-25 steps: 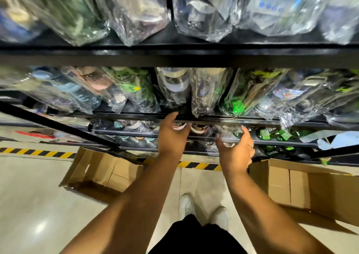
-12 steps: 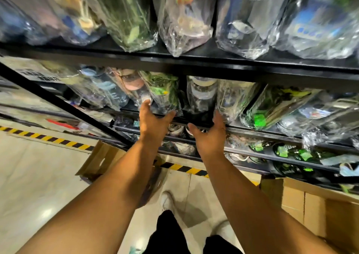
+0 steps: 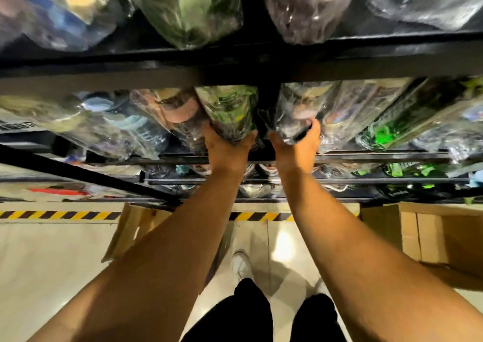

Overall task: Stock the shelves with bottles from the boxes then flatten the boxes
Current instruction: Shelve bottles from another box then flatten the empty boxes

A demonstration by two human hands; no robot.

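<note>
Green-wrapped bottle [image 3: 230, 109] lies lengthwise into the shelf [image 3: 379, 156], its base gripped by the left hand [image 3: 227, 149]; the right hand [image 3: 295, 147] grips the neighbouring bottle [image 3: 292, 114].

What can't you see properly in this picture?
All head view.
1. Words on the bottles: blurred, with shiny glare.
2. Most fingers of the left hand and right hand: behind the bottles.
3. What's in the right box: cut off by the picture's edge.
</note>
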